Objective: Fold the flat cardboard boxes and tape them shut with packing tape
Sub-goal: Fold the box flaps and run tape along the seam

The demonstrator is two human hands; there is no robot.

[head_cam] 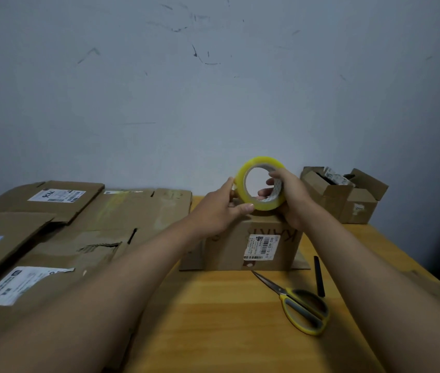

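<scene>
- Two bare forearms reach out from the camera over a wooden table (213,319) set against a scuffed grey wall (213,90).
- Yellow-handled scissors (298,305) lie near the right arm; flat cardboard boxes (52,238) are stacked on the left.
- The tape roll (263,205), yellowish and translucent, stands on edge atop a folded box (251,249).
- The right hand (290,197) grips it through the core; the left hand (221,208) pinches its rim.

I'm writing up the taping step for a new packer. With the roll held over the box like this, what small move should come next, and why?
Probably peel the tape's free end loose. The right hand holds the tape roll through its core above the folded box, the left hand has its fingertips on the roll's outer rim, and no strip is pulled out yet. The scissors lie untouched on the table.
</scene>
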